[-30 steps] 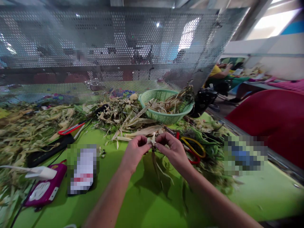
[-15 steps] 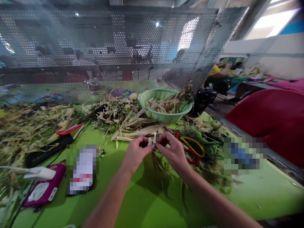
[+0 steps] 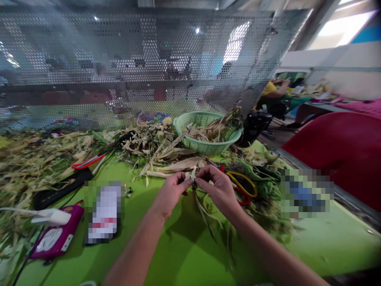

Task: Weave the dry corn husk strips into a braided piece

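Observation:
Between my two hands is a small pale piece of corn husk [image 3: 194, 173], with a dark band below it and thin dry strips hanging down from it. The fingertips of my left hand [image 3: 172, 192] pinch its left side. My right hand [image 3: 216, 186] pinches it from the right with thumb and forefinger. The fingers cover part of the piece, so its full shape is hidden. Just beyond my hands lie dry husks [image 3: 181, 166]. Scissors with yellow and red handles [image 3: 244, 183] rest beside my right hand.
A green plastic basket [image 3: 205, 147] with dry husks stands at the back, before a perforated metal screen [image 3: 125, 59]. Husk heaps [image 3: 44, 167] cover the left. A red cutter [image 3: 89, 161], a purple power bank [image 3: 56, 234] and a blurred phone-like object [image 3: 102, 212] lie left. A red chair [image 3: 342, 155] stands right.
My hands stay nearly in place, still pinching the husk piece. The hanging strips have swung to the right, and the dark band shows more clearly.

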`<action>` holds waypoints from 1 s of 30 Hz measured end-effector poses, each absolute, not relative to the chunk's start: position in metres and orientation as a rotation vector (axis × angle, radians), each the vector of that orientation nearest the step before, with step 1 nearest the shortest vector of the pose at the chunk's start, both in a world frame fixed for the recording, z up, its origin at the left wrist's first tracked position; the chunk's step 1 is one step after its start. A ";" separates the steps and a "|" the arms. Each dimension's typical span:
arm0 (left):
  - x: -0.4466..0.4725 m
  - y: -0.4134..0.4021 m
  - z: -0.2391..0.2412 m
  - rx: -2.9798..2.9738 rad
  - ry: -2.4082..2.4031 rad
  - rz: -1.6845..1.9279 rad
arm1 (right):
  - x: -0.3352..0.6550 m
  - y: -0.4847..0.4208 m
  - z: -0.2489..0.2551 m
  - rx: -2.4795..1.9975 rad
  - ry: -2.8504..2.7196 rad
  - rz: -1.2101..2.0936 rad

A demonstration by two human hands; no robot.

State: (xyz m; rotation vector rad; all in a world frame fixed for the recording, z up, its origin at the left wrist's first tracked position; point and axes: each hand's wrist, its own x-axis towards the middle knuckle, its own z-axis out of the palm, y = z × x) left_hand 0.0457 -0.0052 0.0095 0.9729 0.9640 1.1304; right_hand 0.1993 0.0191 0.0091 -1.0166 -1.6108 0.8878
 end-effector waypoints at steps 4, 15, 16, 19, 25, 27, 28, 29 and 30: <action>0.045 -0.003 0.005 0.864 0.892 1.135 | 0.200 0.020 0.010 -0.980 -1.615 0.882; 0.044 -0.001 0.002 0.745 0.889 1.167 | 0.201 0.017 0.011 -0.948 -1.828 0.570; 0.044 -0.001 0.001 0.767 0.898 1.173 | 0.201 0.018 0.011 -0.951 -1.838 0.553; 0.044 -0.001 0.000 0.835 0.913 1.190 | 0.201 0.019 0.011 -0.956 -1.854 0.530; 0.045 -0.004 0.002 0.838 0.940 1.184 | 0.203 0.020 0.011 -0.969 -1.870 0.518; 0.046 -0.004 0.003 0.827 0.947 1.181 | 0.203 0.021 0.011 -0.968 -1.883 0.526; 0.046 -0.004 0.003 0.823 0.947 1.180 | 0.203 0.021 0.011 -0.970 -1.894 0.528; 0.047 -0.004 0.004 0.821 0.944 1.181 | 0.203 0.021 0.011 -0.973 -1.904 0.527; 0.047 -0.004 0.004 0.822 0.936 1.183 | 0.203 0.021 0.011 -0.978 -1.917 0.520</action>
